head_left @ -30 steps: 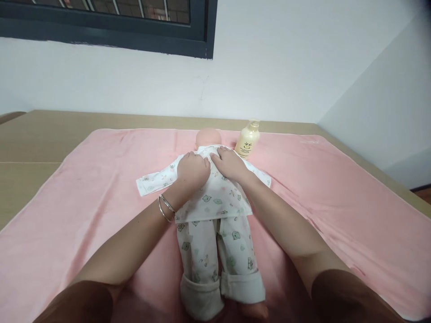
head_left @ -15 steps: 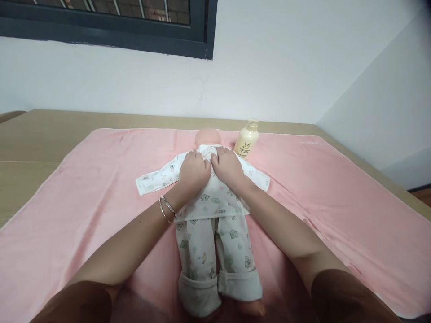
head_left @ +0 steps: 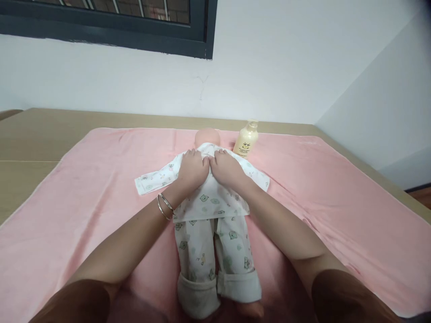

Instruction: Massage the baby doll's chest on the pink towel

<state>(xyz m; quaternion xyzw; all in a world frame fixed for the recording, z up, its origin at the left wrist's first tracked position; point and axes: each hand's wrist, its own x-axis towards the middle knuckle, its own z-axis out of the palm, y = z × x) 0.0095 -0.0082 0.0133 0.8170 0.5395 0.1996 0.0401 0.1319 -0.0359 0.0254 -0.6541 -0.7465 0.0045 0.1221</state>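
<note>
A baby doll (head_left: pixel 207 136) lies on a pink blanket (head_left: pixel 111 224), its head toward the wall. It wears a white patterned top (head_left: pixel 215 204) with the sleeves spread out and white patterned trousers (head_left: pixel 232 246) with rolled cuffs. My left hand (head_left: pixel 194 169) and my right hand (head_left: pixel 226 168) rest side by side on the upper part of the top, thumbs close together. The fingers of both are bent and pressed together on the cloth; their tips are partly hidden.
A pale yellow bottle (head_left: pixel 246 139) stands on the blanket just right of the doll's head. Under the blanket is a wooden table (head_left: pixel 40 130), with a white wall and a dark window frame (head_left: pixel 134 33) behind.
My hands have drawn slightly closer together on the doll's top, and my right hand sits a little lower. The view has shifted very slightly.
</note>
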